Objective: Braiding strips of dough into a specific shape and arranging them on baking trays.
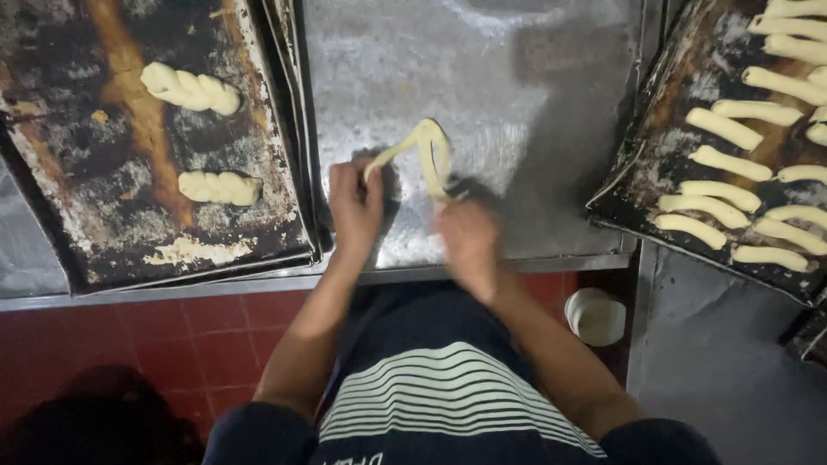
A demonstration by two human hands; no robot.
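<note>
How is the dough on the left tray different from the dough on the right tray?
The dough pieces on the left tray are twisted like braids; those on the right tray are plain smooth sticks. The left tray holds only two pieces, far apart; the right tray holds many, in close rows. Both are pale, unbaked dough on dark, stained trays.

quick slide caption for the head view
Both hands, left hand and right hand, loop a dough rope on a metal table.
</note>
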